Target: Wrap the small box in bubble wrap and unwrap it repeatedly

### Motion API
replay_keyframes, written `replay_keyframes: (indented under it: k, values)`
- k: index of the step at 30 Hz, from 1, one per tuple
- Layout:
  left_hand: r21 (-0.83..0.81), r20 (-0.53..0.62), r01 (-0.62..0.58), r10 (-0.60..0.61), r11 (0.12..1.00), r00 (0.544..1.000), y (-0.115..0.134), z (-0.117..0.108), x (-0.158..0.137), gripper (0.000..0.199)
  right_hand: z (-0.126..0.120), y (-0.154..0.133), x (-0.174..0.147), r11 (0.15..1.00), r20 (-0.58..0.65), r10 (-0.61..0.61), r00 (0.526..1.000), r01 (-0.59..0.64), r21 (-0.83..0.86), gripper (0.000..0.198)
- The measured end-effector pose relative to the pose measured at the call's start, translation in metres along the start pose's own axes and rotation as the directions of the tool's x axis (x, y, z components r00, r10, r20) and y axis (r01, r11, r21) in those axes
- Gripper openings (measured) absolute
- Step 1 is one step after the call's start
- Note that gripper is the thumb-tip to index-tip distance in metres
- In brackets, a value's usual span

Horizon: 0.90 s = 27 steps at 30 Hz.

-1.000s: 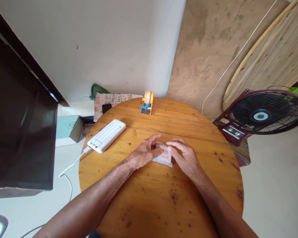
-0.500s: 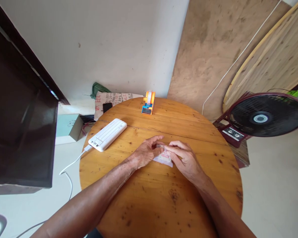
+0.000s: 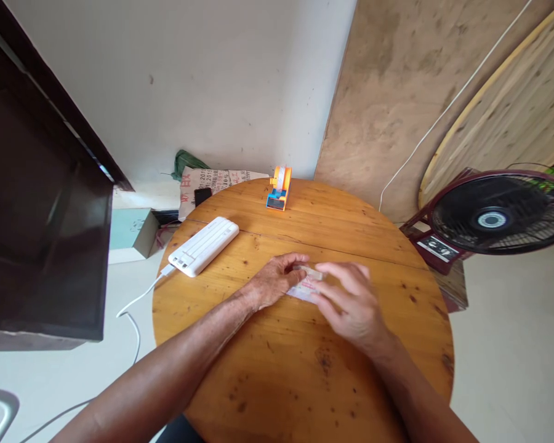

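A small, whitish see-through packet with pink print [image 3: 307, 286] lies at the middle of the round wooden table. My left hand [image 3: 277, 280] is closed on its left side, thumb on top and fingers partly hidden behind. Over the packet's right edge hovers my right hand [image 3: 351, 301], slightly blurred, with its fingers spread apart. Whether a right fingertip still touches the packet I cannot tell.
A white power bank [image 3: 204, 246] with a plugged-in white cable [image 3: 136, 326] lies on the table's left. An orange and blue tape dispenser [image 3: 279, 187] stands at the far edge. Right of the table is a black fan [image 3: 492, 219]; a dark cabinet [image 3: 41, 203] is at left.
My right hand has lifted its fingers off the packet and spread them, moving slightly right. More of the packet shows. My left hand keeps its hold.
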State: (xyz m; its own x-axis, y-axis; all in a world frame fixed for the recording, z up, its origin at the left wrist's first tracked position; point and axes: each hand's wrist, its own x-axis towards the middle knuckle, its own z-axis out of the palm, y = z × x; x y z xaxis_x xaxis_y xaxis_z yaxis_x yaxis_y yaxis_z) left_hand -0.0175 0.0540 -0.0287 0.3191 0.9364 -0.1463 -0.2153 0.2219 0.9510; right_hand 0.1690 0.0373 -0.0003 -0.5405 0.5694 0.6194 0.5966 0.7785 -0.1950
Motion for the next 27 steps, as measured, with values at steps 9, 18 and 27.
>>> replay_keyframes:
  k: [9, 18, 27]
  values:
    - [-0.045, -0.015, 0.032, -0.033, 0.998, 0.999, 0.003, 0.002, -0.002, 0.047, -0.001, 0.022, -0.002, 0.939, -0.151, 0.311, 0.938, -0.279, 0.199, 0.017]
    - [0.004, -0.022, 0.008, -0.008, 1.0, 1.0, 0.001, 0.0, -0.002, 0.045, -0.003, 0.015, 0.0, 0.973, 0.182, 0.169, 0.969, -0.193, 0.127, 0.021]
    - [-0.013, -0.02, -0.02, 0.02, 1.0, 1.0, 0.001, 0.001, -0.001, 0.044, 0.0, 0.003, -0.001, 0.999, 0.095, 0.011, 0.995, -0.015, 0.043, 0.021]
